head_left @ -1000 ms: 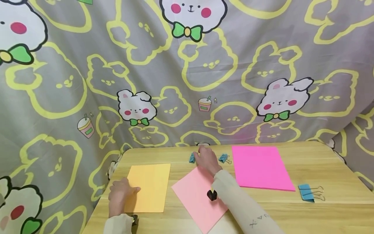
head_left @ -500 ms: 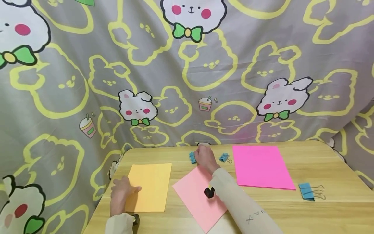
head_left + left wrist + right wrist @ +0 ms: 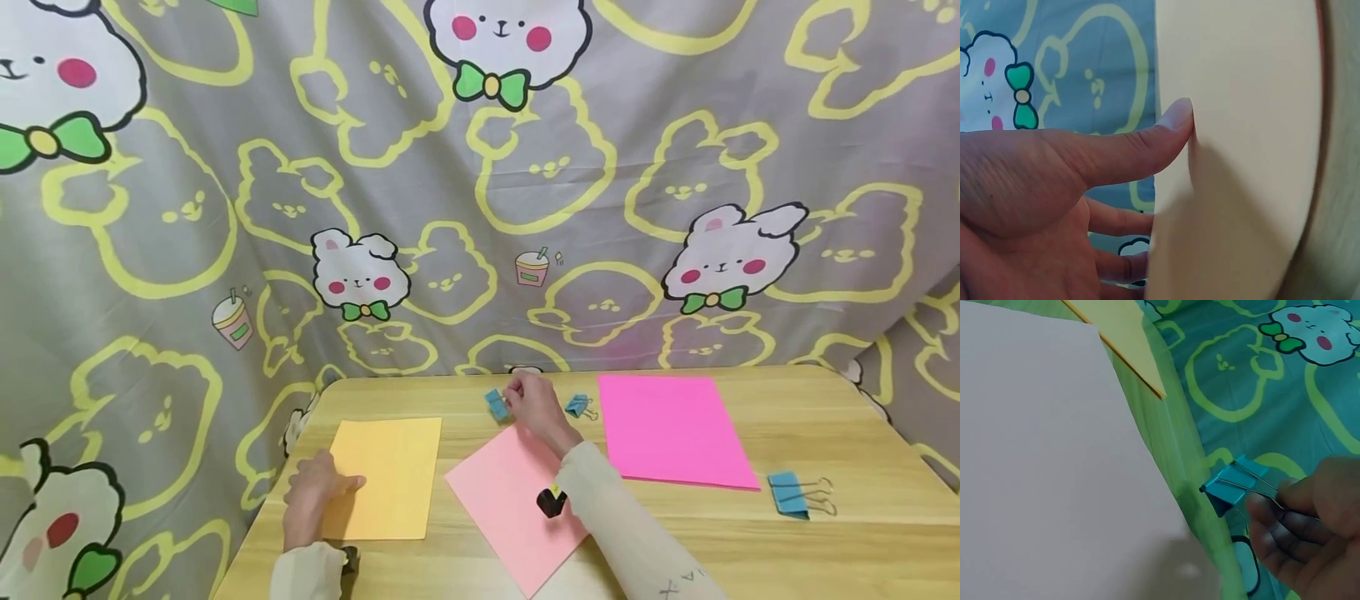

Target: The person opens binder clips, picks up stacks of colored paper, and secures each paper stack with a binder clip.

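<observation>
My left hand (image 3: 318, 492) grips the left edge of the yellow-orange paper (image 3: 393, 479), a thin stack lying on the table. In the left wrist view its thumb presses on the paper's face (image 3: 1247, 81), and the other fingers reach behind the edge. At the table's far side, my right hand (image 3: 538, 408) pinches the wire handle of a blue binder clip (image 3: 1235, 484) between thumb and index finger. Its forearm crosses over a light pink stack of paper (image 3: 502, 500), which lies turned at an angle. Just right of that hand sits a second blue binder clip (image 3: 577, 406).
A bright pink stack of paper (image 3: 675, 429) lies at the back right of the wooden table (image 3: 832, 558). A larger blue binder clip (image 3: 789, 495) with its handles extended lies to its right. A patterned curtain (image 3: 450, 183) hangs behind the table's far edge.
My right hand has turned at the far edge, and the binder clip at its fingertips has shifted slightly. The left hand stays at the yellow-orange paper. The head view has shifted a little.
</observation>
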`<state>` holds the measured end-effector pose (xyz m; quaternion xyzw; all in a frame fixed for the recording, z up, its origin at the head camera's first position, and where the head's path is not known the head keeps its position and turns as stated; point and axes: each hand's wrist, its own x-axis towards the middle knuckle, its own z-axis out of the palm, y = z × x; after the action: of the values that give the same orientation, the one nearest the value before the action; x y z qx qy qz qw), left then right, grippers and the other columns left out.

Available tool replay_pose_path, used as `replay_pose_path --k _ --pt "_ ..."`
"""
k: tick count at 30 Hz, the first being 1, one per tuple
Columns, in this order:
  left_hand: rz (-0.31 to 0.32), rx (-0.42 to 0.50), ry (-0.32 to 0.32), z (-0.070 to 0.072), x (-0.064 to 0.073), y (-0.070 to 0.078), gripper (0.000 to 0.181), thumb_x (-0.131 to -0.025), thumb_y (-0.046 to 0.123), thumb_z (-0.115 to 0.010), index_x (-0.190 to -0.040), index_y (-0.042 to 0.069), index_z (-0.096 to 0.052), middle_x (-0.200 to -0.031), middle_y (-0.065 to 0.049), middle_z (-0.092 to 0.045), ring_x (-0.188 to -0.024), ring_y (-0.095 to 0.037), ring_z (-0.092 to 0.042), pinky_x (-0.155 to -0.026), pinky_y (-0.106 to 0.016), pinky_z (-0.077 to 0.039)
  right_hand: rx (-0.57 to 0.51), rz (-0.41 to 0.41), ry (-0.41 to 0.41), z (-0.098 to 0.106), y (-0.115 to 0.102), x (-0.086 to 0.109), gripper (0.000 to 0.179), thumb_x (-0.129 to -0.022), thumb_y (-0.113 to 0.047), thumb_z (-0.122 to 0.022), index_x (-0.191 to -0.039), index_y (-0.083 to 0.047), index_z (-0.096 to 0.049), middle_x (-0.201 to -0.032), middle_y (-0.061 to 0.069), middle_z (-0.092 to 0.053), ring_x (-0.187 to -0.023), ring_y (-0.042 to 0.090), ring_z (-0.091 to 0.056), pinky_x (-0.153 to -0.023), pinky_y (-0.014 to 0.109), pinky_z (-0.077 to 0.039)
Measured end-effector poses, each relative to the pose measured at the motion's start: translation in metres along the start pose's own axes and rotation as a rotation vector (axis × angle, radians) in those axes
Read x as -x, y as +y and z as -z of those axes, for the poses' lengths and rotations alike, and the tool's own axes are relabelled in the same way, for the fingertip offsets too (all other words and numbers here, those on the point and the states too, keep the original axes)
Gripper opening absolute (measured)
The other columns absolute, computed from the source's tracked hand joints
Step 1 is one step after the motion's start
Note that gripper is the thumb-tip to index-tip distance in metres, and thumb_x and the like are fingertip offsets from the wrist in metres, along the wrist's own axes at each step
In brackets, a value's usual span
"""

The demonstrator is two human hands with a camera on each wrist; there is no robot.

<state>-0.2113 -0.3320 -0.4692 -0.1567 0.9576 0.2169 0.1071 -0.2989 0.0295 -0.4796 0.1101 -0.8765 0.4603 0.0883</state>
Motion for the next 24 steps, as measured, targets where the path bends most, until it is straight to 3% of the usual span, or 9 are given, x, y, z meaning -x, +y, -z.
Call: replay_pose_path --k 5,11,14,18,24 --pt "-0.035 0.022 0.018 -0.001 0.0 0.0 0.088 -0.089 0.031 -0.081 -0.136 -0.021 -0.027 -0.122 -0.051 -0.038 -0.105 -0.064 -0.051 -0.086 -0.07 -0.044 0.031 0.001 0.021 0.012 0.008 0.007 0.018 -0.101 -0.01 -0.064 -0.083 -0.009 -0.061 -0.077 0.002 -0.064 -0.065 0.013 -0.054 -0.063 0.031 -0.046" --pt "-0.048 0.043 0.032 -0.001 0.0 0.0 0.101 -0.09 0.028 -0.08 -0.144 -0.019 -0.008 -0.127 -0.052 -0.04 -0.11 -0.064 -0.051 -0.089 -0.069 -0.044 0.011 0.037 0.068 0.031 0.015 0.015 0.01 -0.098 -0.013 -0.07 -0.09 -0.008 -0.068 -0.087 0.005 -0.065 -0.08 0.02 -0.058 -0.068 0.036 -0.048" --pt "-0.058 0.056 0.036 0.0 -0.001 0.0 0.102 -0.09 0.026 -0.08 -0.144 -0.019 -0.006 -0.123 -0.049 -0.048 -0.108 -0.061 -0.054 -0.086 -0.065 -0.047 -0.006 0.044 0.089 0.041 0.019 0.02 0.01 -0.098 -0.013 -0.07 -0.091 -0.007 -0.069 -0.102 0.007 -0.065 -0.099 0.026 -0.062 -0.075 0.04 -0.053" --pt "-0.043 0.06 0.032 -0.001 -0.001 -0.002 0.106 -0.091 0.025 -0.079 -0.148 -0.019 -0.001 -0.127 -0.049 -0.049 -0.112 -0.062 -0.053 -0.089 -0.064 -0.047 -0.038 0.031 0.072 0.054 0.025 0.031 0.012 -0.102 -0.012 -0.064 -0.094 -0.003 -0.065 -0.122 0.015 -0.061 -0.121 0.035 -0.057 -0.087 0.047 -0.054" --pt "-0.062 0.074 0.041 -0.003 -0.004 -0.004 0.105 -0.09 0.023 -0.081 -0.149 -0.02 -0.006 -0.131 -0.05 -0.045 -0.116 -0.064 -0.05 -0.092 -0.066 -0.045 -0.07 -0.013 0.082 0.069 0.033 0.041 0.011 -0.105 -0.008 -0.057 -0.099 0.0 -0.059 -0.133 0.026 -0.061 -0.119 0.044 -0.062 -0.092 0.052 -0.054"
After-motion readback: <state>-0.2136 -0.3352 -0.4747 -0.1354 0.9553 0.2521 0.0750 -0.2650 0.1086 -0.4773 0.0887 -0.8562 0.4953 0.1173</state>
